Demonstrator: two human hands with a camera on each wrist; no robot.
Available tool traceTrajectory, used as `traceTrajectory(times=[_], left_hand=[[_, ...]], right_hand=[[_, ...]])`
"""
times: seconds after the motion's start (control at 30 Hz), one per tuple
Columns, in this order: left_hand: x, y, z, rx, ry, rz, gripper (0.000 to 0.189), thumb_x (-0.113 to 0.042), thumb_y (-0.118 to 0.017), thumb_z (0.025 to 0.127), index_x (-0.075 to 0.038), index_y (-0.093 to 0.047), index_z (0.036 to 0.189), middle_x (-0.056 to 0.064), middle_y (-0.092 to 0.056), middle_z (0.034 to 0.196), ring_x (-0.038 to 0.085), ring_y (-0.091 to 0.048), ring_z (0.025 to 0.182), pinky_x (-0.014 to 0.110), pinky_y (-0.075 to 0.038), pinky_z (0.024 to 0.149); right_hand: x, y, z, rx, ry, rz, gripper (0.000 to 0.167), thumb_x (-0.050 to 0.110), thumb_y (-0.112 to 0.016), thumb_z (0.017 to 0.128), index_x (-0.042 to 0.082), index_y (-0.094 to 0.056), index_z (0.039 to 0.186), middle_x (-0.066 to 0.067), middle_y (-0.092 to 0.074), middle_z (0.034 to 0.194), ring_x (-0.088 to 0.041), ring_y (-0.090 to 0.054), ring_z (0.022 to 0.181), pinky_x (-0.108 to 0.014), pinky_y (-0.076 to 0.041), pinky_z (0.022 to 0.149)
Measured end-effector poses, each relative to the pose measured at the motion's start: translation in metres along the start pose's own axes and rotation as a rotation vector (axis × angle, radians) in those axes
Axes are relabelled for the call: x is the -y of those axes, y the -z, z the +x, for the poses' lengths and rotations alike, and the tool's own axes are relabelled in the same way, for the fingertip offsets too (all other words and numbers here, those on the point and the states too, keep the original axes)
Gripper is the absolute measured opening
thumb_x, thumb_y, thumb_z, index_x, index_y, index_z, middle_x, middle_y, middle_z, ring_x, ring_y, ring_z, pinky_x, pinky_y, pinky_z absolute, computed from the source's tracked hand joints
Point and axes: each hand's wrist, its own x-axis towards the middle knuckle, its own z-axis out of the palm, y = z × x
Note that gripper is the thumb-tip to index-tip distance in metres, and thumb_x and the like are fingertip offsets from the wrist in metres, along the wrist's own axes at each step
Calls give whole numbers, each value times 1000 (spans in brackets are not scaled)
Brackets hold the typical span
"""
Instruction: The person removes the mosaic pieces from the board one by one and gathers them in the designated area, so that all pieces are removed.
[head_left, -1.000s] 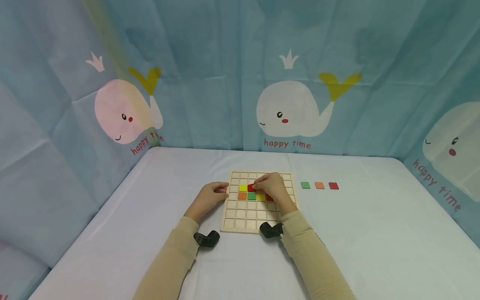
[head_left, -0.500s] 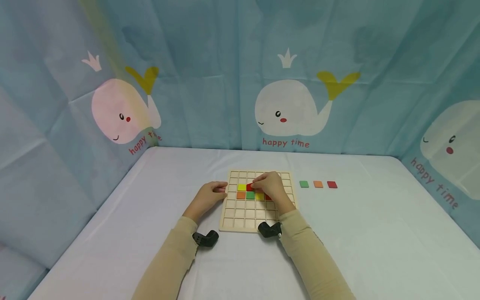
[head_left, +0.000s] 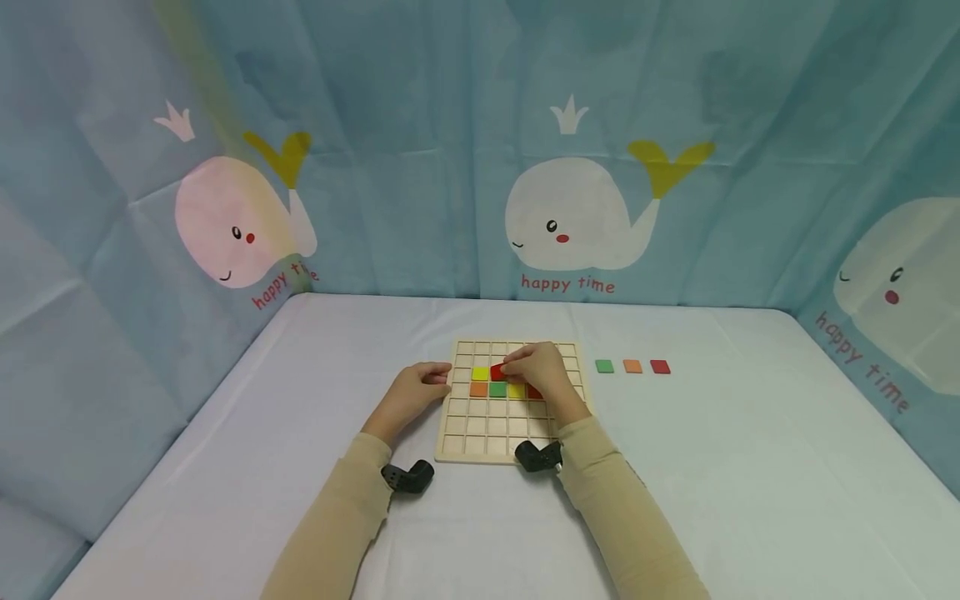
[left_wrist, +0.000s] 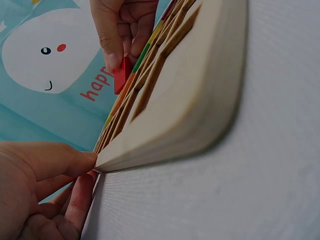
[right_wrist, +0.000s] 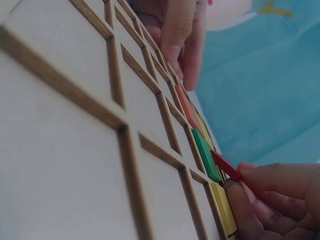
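A square wooden grid board lies on the table. My left hand holds its left edge, with the thumb at the rim. My right hand pinches a red square tile between thumb and fingers. The tile is tilted over the board, beside the yellow tile in the upper row. Below lie an orange tile, a green tile, a yellow tile and a red tile, the last partly hidden by my right hand.
Right of the board, a loose green tile, orange tile and red tile lie in a row on the white table. A blue whale-print curtain hangs behind the table and along its left side.
The right hand keeps the red tile at nearly the same spot, and the tile's near edge looks slightly more raised. The left hand stays at the board's edge. The whole view has shifted slightly.
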Motion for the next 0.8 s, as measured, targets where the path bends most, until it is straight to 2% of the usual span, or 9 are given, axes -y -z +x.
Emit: traceTrajectory(times=[0.27, 0.53, 0.67, 0.8], left_hand=[[0, 1, 0, 1, 11, -7, 46, -14, -68, 92, -9, -60, 137, 10, -67, 116, 21, -60, 108, 38, -49, 96], [-1, 1, -1, 1, 3, -11, 45, -12, -67, 92, -7, -60, 137, 11, -67, 116, 22, -60, 108, 37, -49, 95], [-2, 1, -1, 9, 1, -21, 46, -12, -67, 92, -7, -60, 137, 11, -67, 118, 22, -61, 109, 38, -49, 96], [0, 2, -1, 5, -3, -13, 46, -13, -67, 92, -8, -60, 137, 11, -66, 119, 22, -60, 110, 39, -49, 97]], right_hand=[[2, 1, 0, 9, -23, 18, 17, 4, -75, 86, -3, -75, 101, -24, -66, 121, -14, -71, 77, -25, -60, 72], [4, 13, 2, 18, -45, 48, 21, 8, -75, 87, -3, -74, 106, -23, -68, 117, -10, -69, 68, -23, -59, 69], [5, 20, 2, 14, -64, 25, 22, 11, -74, 89, -1, -74, 108, -20, -69, 115, -11, -70, 69, -22, -58, 69], [6, 22, 1, 31, -42, -11, 23, 15, -74, 90, 2, -74, 108, -18, -71, 114, -13, -71, 74, -22, -58, 71]])
